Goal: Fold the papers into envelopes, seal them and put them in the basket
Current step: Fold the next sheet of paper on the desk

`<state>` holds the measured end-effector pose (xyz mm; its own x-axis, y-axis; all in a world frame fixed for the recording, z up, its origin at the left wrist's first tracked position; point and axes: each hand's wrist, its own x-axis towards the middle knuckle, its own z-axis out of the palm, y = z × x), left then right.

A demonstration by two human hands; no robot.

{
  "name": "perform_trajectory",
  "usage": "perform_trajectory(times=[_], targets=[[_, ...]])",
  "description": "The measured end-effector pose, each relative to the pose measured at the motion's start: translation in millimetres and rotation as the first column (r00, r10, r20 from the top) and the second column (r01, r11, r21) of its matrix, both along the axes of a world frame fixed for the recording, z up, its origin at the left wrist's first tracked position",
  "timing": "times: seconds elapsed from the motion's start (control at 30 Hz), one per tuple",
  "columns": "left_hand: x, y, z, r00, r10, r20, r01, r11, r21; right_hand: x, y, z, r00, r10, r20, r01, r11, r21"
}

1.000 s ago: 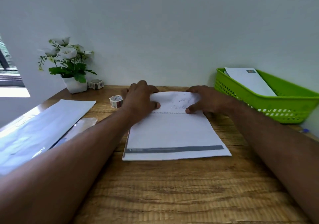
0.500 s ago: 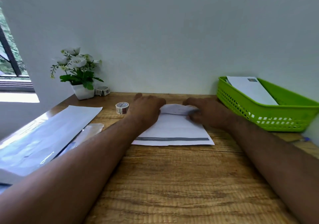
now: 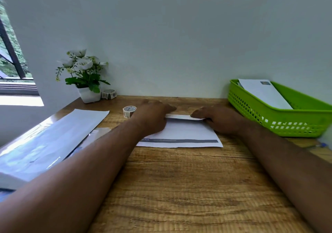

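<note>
Lying between both hands, the paper [image 3: 181, 130] has its far fold pressed by left [image 3: 152, 114] and right [image 3: 218, 118] flat fingers.

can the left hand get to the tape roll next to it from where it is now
Probably yes. The tape roll stands on the table just left of the left hand, with nothing between them. But that hand is pressing on the paper, so it would have to let go first.

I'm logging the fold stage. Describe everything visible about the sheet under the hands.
The white paper lies flat on the wooden desk, a dark grey printed band along its near edge. Its far edge is folded toward the person into a narrow flap. The left hand and right hand press on the fold's two ends.
</note>
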<state>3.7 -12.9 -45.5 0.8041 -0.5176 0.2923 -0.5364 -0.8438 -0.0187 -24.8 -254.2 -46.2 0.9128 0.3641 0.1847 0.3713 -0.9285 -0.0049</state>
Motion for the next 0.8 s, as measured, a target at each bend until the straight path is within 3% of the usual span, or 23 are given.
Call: perform_trajectory(times=[0.1, 0.27, 0.37, 0.53, 0.67, 0.8], targets=[[-4, -7, -5, 0.979, -0.077, -0.19, 0.095, 0.992, 0.087, 4, -1, -2, 0.992, -0.043, -0.12, 0.032, 0.995, -0.094], [-6, -10, -14, 0.916, -0.058, -0.398, 0.084, 0.995, 0.05, -4, 8, 0, 0.945, -0.105, -0.31, 0.106, 0.994, -0.013], [-4, -15, -18, 0.918, -0.053, -0.393, 0.065, 0.998, 0.016, -3, 23, -5, 0.967, -0.137, -0.214, 0.125, 0.99, -0.071], [3, -16, -19, 0.91, -0.077, -0.408, -0.002, 0.982, -0.19, 0, 48, -21, 0.982, -0.056, -0.183, 0.095, 0.974, 0.208], [6, -14, -20, 0.909, -0.008, -0.417, -0.04, 0.994, -0.106, 4, 30, -19, 0.941, -0.286, -0.182, 0.304, 0.949, 0.081], [-3, -20, -15, 0.93, 0.05, -0.364, -0.052, 0.999, 0.004, 1, 19, -17, 0.926, -0.327, -0.186, 0.334, 0.943, 0.005]])
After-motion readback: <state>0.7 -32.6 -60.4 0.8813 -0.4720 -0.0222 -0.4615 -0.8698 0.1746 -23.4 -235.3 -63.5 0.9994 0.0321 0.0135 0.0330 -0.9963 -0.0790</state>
